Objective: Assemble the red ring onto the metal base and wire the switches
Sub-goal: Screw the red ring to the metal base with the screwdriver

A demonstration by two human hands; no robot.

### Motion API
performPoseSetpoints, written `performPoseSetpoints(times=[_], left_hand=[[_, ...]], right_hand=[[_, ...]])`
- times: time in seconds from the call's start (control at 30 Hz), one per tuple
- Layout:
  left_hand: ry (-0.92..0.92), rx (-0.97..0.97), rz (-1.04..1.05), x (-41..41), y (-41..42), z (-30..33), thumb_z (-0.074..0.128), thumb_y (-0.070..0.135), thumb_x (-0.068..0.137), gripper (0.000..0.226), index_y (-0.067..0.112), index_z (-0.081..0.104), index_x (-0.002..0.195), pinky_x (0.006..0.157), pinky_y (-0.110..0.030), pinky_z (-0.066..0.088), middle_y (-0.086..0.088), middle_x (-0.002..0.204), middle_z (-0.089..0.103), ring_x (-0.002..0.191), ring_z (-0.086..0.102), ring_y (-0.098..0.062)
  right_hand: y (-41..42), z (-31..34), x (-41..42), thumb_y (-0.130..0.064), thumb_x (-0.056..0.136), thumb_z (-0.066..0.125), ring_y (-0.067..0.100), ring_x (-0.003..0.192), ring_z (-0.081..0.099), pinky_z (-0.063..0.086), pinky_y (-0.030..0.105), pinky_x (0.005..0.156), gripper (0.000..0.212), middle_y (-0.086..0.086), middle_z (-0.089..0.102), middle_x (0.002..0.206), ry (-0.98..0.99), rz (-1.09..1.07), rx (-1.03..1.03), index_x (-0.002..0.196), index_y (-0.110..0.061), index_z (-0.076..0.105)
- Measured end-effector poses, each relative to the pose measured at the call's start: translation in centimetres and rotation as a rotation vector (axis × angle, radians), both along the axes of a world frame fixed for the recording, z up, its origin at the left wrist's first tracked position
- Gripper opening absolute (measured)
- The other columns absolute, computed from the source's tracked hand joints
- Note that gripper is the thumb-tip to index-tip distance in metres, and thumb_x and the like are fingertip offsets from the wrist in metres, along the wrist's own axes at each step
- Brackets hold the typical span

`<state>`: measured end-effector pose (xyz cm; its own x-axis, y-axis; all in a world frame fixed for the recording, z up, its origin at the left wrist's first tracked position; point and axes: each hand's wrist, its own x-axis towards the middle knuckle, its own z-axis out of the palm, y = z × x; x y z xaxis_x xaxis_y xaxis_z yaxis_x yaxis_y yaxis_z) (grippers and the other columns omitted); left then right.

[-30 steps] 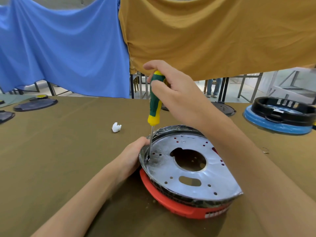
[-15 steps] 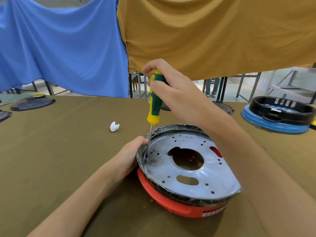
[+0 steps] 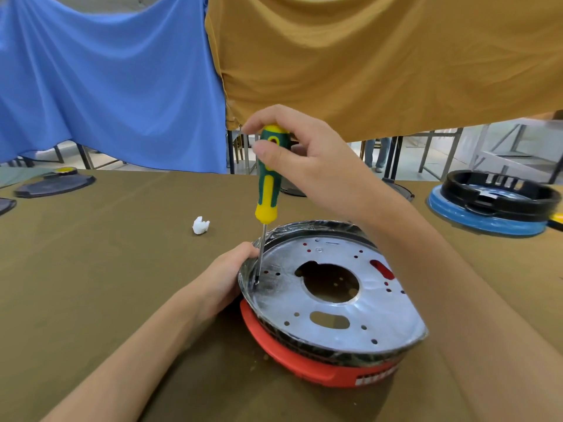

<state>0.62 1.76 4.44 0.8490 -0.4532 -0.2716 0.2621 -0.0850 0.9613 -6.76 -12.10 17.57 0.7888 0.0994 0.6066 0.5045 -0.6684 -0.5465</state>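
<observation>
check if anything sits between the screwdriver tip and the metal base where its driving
Nothing visible does. The screwdriver, gripped by the right hand, has its tip down on the metal base near the left rim, beside the left hand.

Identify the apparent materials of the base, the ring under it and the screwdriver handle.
Metal base: shiny, silvery sheet metal, with punched holes. Red ring: probably moulded plastic, smooth, matte. Screwdriver handle: green-and-yellow plastic or rubber, slightly glossy.
</observation>
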Motion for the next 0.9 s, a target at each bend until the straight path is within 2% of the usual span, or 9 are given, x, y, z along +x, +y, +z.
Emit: performPoseSetpoints(times=[0.13, 0.2, 0.27, 0.33, 0.4, 0.53, 0.67, 0.8, 0.9], left_hand=[[-0.005, 0.022, -0.018, 0.0, 0.1, 0.1, 0.046, 0.022, 0.094, 0.023, 0.012, 0.065, 0.1, 0.075, -0.032, 0.047, -0.014, 0.093, 0.065, 0.086, 0.059, -0.026], [-0.007, 0.025, -0.016, 0.0, 0.1, 0.1, 0.046, 0.022, 0.093, 0.025, 0.011, 0.066, 0.104, 0.076, -0.033, 0.048, -0.015, 0.096, 0.065, 0.088, 0.059, -0.026], [-0.014, 0.041, -0.017, 0.1, 0.2, 0.2, 0.046, 0.022, 0.092, 0.027, 0.01, 0.067, 0.106, 0.08, -0.034, 0.048, -0.015, 0.095, 0.067, 0.088, 0.06, -0.026], [-0.035, 0.062, -0.031, 0.3, 0.3, 0.1, 0.046, 0.023, 0.091, 0.027, 0.012, 0.067, 0.103, 0.08, -0.034, 0.048, -0.012, 0.092, 0.068, 0.086, 0.061, -0.025], [-0.055, 0.073, -0.047, 0.5, 0.5, -0.1, 0.045, 0.023, 0.091, 0.027, 0.014, 0.068, 0.101, 0.081, -0.035, 0.048, -0.011, 0.091, 0.07, 0.085, 0.062, -0.025], [-0.069, 0.089, -0.066, 0.6, 0.6, -0.2, 0.047, 0.025, 0.091, 0.023, 0.018, 0.07, 0.09, 0.085, -0.036, 0.049, -0.01, 0.091, 0.071, 0.085, 0.064, -0.024], [-0.086, 0.097, -0.095, 0.8, 0.7, -0.3, 0.047, 0.024, 0.092, 0.035, 0.026, 0.075, 0.07, 0.076, -0.033, 0.049, -0.006, 0.083, 0.071, 0.076, 0.064, -0.02], [-0.075, 0.09, -0.138, 0.7, 0.8, -0.2, 0.049, 0.026, 0.092, 0.037, 0.025, 0.075, 0.066, 0.073, -0.031, 0.051, -0.005, 0.082, 0.07, 0.072, 0.066, -0.017], [-0.147, 0.079, -0.239, 0.6, 1.2, 0.5, 0.048, 0.015, 0.09, 0.029, 0.018, 0.077, 0.094, 0.085, -0.036, 0.058, -0.012, 0.106, 0.075, 0.094, 0.071, -0.025]], right_hand=[[0.1, -0.5, 0.6, -0.043, 0.092, 0.067, 0.023, 0.063, 0.05, 0.047, 0.039, 0.063, 0.036, 0.007, 0.056, 0.068, -0.118, -0.253, -0.057, 0.089, -0.008, 0.061], [0.3, -0.7, 0.7, -0.047, 0.094, 0.062, 0.024, 0.063, 0.047, 0.041, 0.037, 0.06, 0.044, 0.009, 0.053, 0.067, -0.135, -0.287, -0.058, 0.089, -0.004, 0.059], [0.2, -0.5, 0.7, -0.039, 0.1, 0.052, 0.016, 0.065, 0.045, 0.036, 0.031, 0.061, 0.036, 0.006, 0.055, 0.077, -0.092, -0.227, -0.04, 0.096, -0.005, 0.062], [-0.4, -0.1, 0.7, -0.026, 0.102, 0.045, 0.006, 0.068, 0.046, 0.035, 0.022, 0.064, 0.026, -0.003, 0.057, 0.089, -0.011, -0.174, -0.03, 0.111, -0.012, 0.065], [-0.9, 0.1, 0.5, -0.019, 0.101, 0.045, 0.002, 0.063, 0.046, 0.034, 0.017, 0.061, 0.026, -0.011, 0.055, 0.084, 0.05, -0.098, -0.003, 0.119, -0.017, 0.064], [-0.9, 0.2, 0.2, -0.023, 0.1, 0.057, 0.002, 0.059, 0.043, 0.037, 0.022, 0.06, 0.016, -0.01, 0.05, 0.071, 0.0, -0.035, -0.01, 0.104, -0.011, 0.066], [0.0, -0.2, 0.5, -0.043, 0.096, 0.062, 0.007, 0.056, 0.04, 0.037, 0.029, 0.057, 0.036, 0.008, 0.055, 0.067, -0.095, -0.175, -0.071, 0.09, -0.007, 0.063], [0.1, -0.2, 0.5, -0.032, 0.101, 0.051, 0.003, 0.06, 0.042, 0.034, 0.021, 0.059, 0.024, -0.005, 0.049, 0.075, -0.027, -0.134, -0.071, 0.105, -0.011, 0.062], [-1.0, 0.1, 0.2, -0.02, 0.099, 0.05, 0.0, 0.06, 0.044, 0.034, 0.012, 0.058, 0.024, -0.003, 0.053, 0.084, 0.114, -0.019, -0.014, 0.122, -0.02, 0.058]])
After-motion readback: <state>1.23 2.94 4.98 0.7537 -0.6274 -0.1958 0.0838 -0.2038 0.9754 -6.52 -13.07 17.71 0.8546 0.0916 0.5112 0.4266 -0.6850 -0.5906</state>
